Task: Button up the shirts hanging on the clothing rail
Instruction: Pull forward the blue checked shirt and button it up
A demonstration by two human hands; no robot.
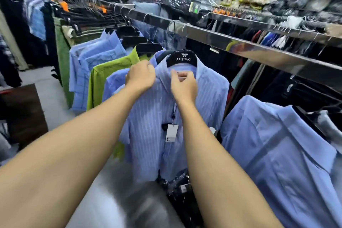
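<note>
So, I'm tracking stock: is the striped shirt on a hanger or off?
On: the striped shirt drapes over the black hanger showing at its collar.

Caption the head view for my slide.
A blue striped shirt on a black hanger, its collar held by the left hand and right hand.

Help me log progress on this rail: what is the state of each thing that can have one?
striped blue shirt, hanging on its hanger, facing the camera; buttons too blurred to tell
left hand, grips the collar's edge
right hand, pinches the collar at the neck
black hanger, hanging below the rail
price tag, dangling on the shirt front
green shirt, hanging
</note>
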